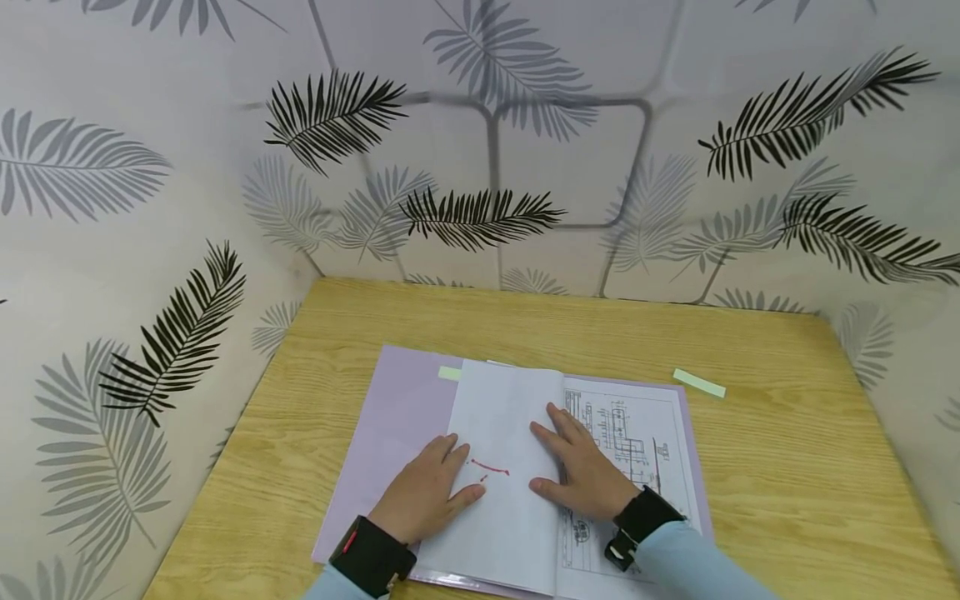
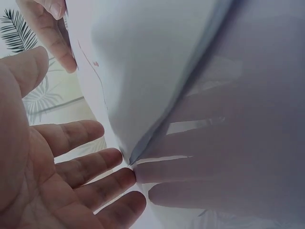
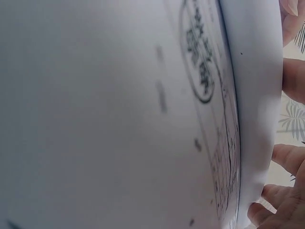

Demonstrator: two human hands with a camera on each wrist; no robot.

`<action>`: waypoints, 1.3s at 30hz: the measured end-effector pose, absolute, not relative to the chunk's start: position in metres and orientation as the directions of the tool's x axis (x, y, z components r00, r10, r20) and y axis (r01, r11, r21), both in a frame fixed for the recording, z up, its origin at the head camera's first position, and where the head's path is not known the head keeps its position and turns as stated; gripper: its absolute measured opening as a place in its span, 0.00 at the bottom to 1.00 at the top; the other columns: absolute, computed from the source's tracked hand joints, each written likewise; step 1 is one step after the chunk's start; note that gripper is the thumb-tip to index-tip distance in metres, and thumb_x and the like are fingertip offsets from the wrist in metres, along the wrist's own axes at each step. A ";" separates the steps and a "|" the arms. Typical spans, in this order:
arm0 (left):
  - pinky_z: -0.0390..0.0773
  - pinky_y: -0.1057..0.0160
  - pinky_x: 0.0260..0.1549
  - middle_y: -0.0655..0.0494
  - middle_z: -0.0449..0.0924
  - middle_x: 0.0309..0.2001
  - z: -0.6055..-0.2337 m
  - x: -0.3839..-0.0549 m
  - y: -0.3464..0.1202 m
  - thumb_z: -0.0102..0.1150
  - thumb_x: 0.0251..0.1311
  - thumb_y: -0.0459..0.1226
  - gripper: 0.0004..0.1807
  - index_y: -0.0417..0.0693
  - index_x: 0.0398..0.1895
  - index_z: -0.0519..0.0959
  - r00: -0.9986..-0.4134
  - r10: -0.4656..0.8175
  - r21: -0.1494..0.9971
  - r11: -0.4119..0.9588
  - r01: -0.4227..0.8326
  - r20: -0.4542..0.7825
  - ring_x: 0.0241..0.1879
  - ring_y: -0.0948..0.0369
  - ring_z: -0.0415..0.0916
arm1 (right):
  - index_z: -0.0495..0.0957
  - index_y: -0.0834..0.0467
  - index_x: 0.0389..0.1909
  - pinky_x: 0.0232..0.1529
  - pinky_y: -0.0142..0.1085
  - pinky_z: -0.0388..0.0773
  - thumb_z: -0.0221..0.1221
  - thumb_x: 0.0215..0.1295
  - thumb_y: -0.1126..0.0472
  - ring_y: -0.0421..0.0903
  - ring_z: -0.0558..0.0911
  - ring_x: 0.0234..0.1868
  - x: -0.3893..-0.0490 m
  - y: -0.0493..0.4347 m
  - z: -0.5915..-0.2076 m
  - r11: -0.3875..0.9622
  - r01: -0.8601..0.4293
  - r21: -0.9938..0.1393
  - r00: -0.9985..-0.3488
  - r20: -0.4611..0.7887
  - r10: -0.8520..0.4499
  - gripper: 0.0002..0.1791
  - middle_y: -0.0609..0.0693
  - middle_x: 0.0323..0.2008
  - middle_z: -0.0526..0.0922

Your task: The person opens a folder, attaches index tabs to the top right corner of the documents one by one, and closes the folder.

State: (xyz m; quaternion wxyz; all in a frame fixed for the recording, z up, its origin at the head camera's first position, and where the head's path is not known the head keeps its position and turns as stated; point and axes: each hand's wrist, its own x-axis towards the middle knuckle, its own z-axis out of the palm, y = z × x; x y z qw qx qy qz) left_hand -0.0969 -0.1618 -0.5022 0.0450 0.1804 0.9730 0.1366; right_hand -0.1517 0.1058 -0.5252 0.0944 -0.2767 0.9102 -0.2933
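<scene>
A lilac folder (image 1: 405,400) lies open on the wooden table. A white sheet (image 1: 510,400) with red marks covers the part left of its fold. To the right of that fold is a page with a printed technical drawing (image 1: 630,425). My left hand (image 1: 423,492) rests across the sheet's left edge, fingers extended; its fingertips touch the paper in the left wrist view. Fingers spread, my right hand (image 1: 585,471) rests on the sheet and the fold beside the drawing. Neither hand grips anything. In the right wrist view, the page surface (image 3: 95,119) fills most of the picture.
A pale green strip (image 1: 699,383) lies on the table (image 1: 787,467) right of the folder. Another green tab (image 1: 450,373) sits at the sheet's upper left edge. Behind the table hangs a leaf-patterned backdrop (image 1: 570,167). Dark bands (image 1: 371,554) circle both wrists.
</scene>
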 end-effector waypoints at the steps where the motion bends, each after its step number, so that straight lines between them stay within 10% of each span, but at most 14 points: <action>1: 0.68 0.52 0.60 0.41 0.66 0.65 -0.502 -0.097 -0.162 0.48 0.65 0.61 0.38 0.40 0.65 0.70 -0.931 0.364 0.282 0.897 0.339 -0.037 0.65 0.48 0.63 | 0.61 0.51 0.72 0.68 0.57 0.51 0.62 0.58 0.38 0.58 0.45 0.75 -0.152 0.106 -0.525 0.675 -0.447 -0.587 -0.829 -0.010 -0.559 0.43 0.54 0.76 0.46; 39: 0.65 0.49 0.62 0.40 0.69 0.63 -0.496 -0.096 -0.155 0.51 0.65 0.58 0.35 0.39 0.62 0.72 -0.925 0.381 0.261 0.893 0.368 0.001 0.65 0.44 0.64 | 0.59 0.50 0.73 0.67 0.60 0.50 0.60 0.59 0.36 0.62 0.46 0.74 -0.153 0.107 -0.530 0.692 -0.441 -0.572 -0.823 -0.052 -0.566 0.44 0.52 0.76 0.44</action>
